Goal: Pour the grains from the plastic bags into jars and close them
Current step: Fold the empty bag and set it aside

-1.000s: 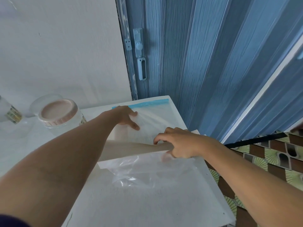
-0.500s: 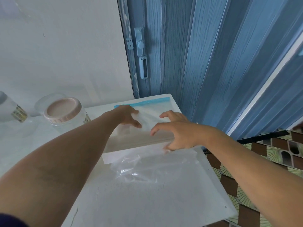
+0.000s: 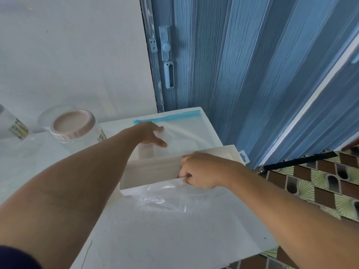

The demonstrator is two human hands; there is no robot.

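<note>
From the head camera I saw no brand I could read; the jar [image 3: 77, 131] at the back left of the white table [image 3: 174, 230] carried a small gold-and-dark label [image 3: 102, 136], and a second glass container [image 3: 11, 125] at the far left edge wore a similar one, but the print on both was too small to make out; the jar stood upright with its pink lid [image 3: 72, 123] on. A clear plastic bag [image 3: 184, 133] with a blue zip strip [image 3: 169, 117] lay flat at the far end of the table; my left hand [image 3: 150, 133] rested on it with fingers spread and thumb out. A white box [image 3: 155, 171] sat open in the middle of the table; my right hand [image 3: 202, 170] curled over its right side, and its fingertips pinched the edge of a second, crumpled clear bag [image 3: 165, 199] that lay just in front of the box. I could not tell whether either bag held grain. Behind the table stood a pale wall [image 3: 77, 55] and a blue folding door [image 3: 242, 65] with a light-blue latch [image 3: 167, 57]; the floor [image 3: 320, 185] on the right was tiled in brown and green fan shapes, with a black strap [image 3: 299, 162] across it.
</note>
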